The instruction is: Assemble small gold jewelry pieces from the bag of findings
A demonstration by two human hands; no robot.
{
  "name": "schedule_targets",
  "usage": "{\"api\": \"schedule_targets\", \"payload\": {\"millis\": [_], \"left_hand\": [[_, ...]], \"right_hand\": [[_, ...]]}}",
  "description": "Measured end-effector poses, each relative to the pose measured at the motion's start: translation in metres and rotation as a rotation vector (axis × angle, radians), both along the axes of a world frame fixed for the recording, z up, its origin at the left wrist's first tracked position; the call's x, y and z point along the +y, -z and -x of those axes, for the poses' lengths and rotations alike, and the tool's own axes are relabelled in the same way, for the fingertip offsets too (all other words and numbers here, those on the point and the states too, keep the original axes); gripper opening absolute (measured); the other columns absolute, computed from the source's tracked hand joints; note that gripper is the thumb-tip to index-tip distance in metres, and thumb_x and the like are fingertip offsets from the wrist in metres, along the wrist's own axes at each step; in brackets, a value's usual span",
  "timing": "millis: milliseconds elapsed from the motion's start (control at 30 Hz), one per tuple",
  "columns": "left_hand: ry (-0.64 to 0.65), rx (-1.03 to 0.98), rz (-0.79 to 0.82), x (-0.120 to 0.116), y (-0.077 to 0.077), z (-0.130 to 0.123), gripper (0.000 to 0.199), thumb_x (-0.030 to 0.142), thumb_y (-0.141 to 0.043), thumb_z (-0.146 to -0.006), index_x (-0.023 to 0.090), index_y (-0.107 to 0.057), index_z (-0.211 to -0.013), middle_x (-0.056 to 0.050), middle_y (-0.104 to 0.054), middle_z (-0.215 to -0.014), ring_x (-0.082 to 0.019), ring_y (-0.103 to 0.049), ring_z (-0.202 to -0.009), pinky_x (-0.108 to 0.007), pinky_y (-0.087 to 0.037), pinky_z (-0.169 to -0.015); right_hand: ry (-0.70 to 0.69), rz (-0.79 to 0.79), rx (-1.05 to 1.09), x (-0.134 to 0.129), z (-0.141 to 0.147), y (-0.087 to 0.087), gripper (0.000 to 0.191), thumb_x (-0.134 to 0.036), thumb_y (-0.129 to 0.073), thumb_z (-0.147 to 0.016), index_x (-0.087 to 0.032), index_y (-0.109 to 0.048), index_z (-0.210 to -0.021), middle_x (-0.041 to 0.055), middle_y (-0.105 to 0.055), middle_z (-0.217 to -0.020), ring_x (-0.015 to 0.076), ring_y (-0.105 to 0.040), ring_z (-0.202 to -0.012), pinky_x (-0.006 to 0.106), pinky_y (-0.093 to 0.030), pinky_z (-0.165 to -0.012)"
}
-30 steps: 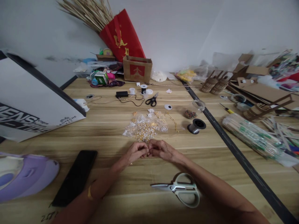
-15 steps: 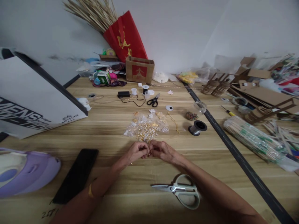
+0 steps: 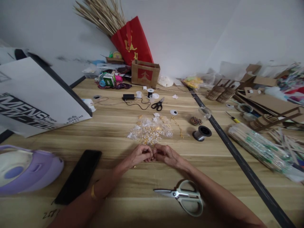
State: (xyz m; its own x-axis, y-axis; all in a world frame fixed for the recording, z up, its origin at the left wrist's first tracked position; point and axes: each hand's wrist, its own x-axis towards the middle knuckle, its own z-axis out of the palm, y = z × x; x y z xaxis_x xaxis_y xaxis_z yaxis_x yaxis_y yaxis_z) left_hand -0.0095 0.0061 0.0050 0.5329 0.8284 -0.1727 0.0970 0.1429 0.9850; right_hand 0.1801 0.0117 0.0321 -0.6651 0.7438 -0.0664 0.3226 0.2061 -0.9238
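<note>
My left hand and my right hand meet fingertip to fingertip over the wooden table, both closed in a pinch. Something tiny shows between them, too small to name. Just beyond the fingers lies a heap of small gold and silver jewelry findings, some in clear plastic bags. A gold chain rests to the right of the heap. One small gold piece sits by my left wrist. Nearer to me, scissors with pale handles lie below my right hand.
A black phone and a purple-white appliance stand at left, near a large white box. To the right are a wire spool, a jar of beads and bagged sticks. Black scissors lie farther back.
The view has shifted slightly, so the table items appear a little to the right. Both hands keep their pinch together in nearly the same place.
</note>
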Motion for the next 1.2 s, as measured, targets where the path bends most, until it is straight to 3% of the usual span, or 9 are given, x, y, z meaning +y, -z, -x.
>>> {"api": "schedule_targets", "payload": {"millis": [567, 900, 1200], "left_hand": [[0.020, 0.008, -0.005, 0.0001, 0.0000, 0.0027, 0.030, 0.040, -0.061, -0.078, 0.011, -0.059, -0.075, -0.001, -0.059, -0.063, -0.009, -0.053, -0.055, -0.021, -0.043, -0.055], [0.026, 0.018, 0.022, 0.0008, 0.0012, 0.0006, 0.033, 0.044, -0.063, -0.075, 0.011, -0.058, -0.074, 0.000, -0.059, -0.063, -0.008, -0.053, -0.055, -0.021, -0.042, -0.054], [0.034, 0.021, 0.009, -0.0009, -0.0070, 0.0009, 0.032, 0.043, -0.063, -0.075, 0.011, -0.060, -0.071, 0.000, -0.058, -0.061, -0.008, -0.052, -0.054, -0.020, -0.042, -0.054]], "right_hand": [[-0.019, 0.082, 0.022, 0.0001, -0.0013, -0.0006, 0.002, -0.016, -0.050, -0.081, -0.015, -0.051, -0.082, 0.0023, -0.063, -0.075, 0.0158, -0.063, -0.072, 0.022, -0.042, -0.060], [-0.012, 0.074, 0.000, 0.0006, -0.0010, -0.0014, 0.007, -0.020, -0.052, -0.083, -0.014, -0.054, -0.084, 0.0019, -0.063, -0.073, 0.0125, -0.057, -0.065, 0.021, -0.039, -0.057], [-0.029, 0.117, 0.057, 0.0005, -0.0014, 0.0028, 0.010, -0.023, -0.052, -0.084, -0.014, -0.056, -0.086, 0.0026, -0.063, -0.075, 0.0142, -0.060, -0.071, 0.022, -0.042, -0.061]]}}
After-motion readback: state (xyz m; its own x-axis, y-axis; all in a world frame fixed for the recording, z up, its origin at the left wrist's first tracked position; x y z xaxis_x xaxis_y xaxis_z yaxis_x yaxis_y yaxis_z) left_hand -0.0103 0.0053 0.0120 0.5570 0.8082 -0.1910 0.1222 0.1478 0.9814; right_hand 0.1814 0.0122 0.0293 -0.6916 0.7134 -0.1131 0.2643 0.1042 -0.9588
